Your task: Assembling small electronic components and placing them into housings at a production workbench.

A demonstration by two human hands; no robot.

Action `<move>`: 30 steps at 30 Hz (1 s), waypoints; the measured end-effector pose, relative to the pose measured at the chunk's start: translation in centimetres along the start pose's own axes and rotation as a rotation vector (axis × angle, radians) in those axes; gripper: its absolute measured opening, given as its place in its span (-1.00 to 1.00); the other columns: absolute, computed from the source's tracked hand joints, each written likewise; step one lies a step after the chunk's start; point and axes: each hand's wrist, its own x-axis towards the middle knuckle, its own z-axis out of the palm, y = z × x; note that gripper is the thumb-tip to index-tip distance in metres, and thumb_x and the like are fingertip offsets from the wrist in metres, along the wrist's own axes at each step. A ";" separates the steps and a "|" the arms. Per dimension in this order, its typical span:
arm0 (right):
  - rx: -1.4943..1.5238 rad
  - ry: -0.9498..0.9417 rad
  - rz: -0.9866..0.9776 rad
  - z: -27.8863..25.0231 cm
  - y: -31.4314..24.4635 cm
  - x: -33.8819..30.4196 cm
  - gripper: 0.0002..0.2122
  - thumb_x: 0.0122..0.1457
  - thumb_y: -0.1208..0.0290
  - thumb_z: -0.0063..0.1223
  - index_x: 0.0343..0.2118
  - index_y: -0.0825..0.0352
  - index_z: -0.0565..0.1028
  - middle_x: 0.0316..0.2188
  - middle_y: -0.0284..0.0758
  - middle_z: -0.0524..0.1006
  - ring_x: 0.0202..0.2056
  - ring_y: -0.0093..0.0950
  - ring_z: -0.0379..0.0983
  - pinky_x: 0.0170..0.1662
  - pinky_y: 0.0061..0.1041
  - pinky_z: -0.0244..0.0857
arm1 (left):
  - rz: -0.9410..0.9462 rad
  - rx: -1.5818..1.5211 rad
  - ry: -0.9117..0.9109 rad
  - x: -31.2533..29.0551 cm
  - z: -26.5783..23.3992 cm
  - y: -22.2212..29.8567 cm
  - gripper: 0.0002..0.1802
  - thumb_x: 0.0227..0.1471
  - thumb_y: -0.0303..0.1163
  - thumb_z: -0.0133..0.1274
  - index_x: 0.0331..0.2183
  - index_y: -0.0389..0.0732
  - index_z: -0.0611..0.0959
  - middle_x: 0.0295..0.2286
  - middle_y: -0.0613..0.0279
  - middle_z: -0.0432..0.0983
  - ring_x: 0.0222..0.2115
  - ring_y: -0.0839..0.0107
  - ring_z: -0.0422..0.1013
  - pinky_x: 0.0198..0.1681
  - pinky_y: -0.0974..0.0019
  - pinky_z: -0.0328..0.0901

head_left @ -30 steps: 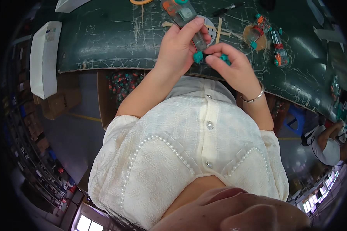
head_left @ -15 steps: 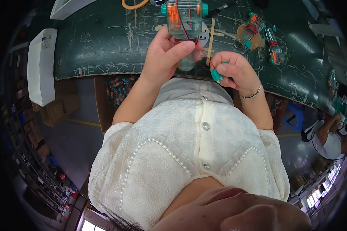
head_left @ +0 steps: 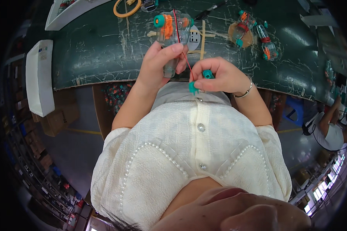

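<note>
My left hand [head_left: 162,61] is closed around the narrow lower end of a clear plastic device [head_left: 184,31] with orange gears inside and teal knobs at its sides. A thin red and black wire [head_left: 177,29] runs down over the device, past my left thumb, to a small teal plug [head_left: 193,88]. Thumb and forefinger of my right hand [head_left: 223,79] pinch this plug, its prongs pointing down. Within the curl of the same hand sits a second teal piece [head_left: 208,74], partly covered by the fingers.
On the scratched green table [head_left: 100,57], similar clear devices [head_left: 270,50] with red wire lie at the right, some on a round brown pad [head_left: 251,39]. A tape roll [head_left: 121,14], a black pen-like tool [head_left: 210,10] and white trays [head_left: 40,86] are around. A person [head_left: 329,133] sits far right.
The device has tilted and shifted left. My right hand has moved left and slightly down with the plug. The red coil around the device's waist no longer shows.
</note>
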 end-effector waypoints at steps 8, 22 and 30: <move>-0.593 0.517 -0.073 -1.1 0.2 2.2 -0.82 0.11 0.44 0.22 -0.24 0.36 0.58 -0.50 -0.44 0.56 -0.52 -0.64 0.36 -0.43 -0.71 0.21 | 0.199 0.287 0.253 0.6 -0.2 0.6 -0.58 0.04 -0.55 0.04 -0.02 -0.37 0.43 -0.33 0.02 0.50 -0.52 0.38 0.40 -0.48 0.39 0.34; -0.932 0.569 -0.162 -2.0 2.4 4.2 -0.78 0.12 0.38 0.20 -0.18 0.31 0.59 -0.49 -0.44 0.58 -0.52 -0.60 0.40 -0.45 -0.65 0.26 | 0.175 0.071 0.247 -0.4 -2.6 1.0 -0.44 0.01 -0.66 0.07 0.07 -0.37 0.32 -0.14 -0.12 0.50 -0.31 0.20 0.52 -0.16 0.25 0.44; -1.147 0.632 -0.172 -0.8 3.0 3.7 -0.78 0.12 0.37 0.20 -0.17 0.25 0.61 -0.48 -0.42 0.58 -0.49 -0.58 0.41 -0.43 -0.63 0.27 | 0.202 0.342 0.275 -0.9 -2.3 0.2 -0.30 -0.02 -0.65 0.14 0.14 -0.38 0.23 -0.09 -0.12 0.47 -0.19 0.21 0.52 -0.14 0.29 0.46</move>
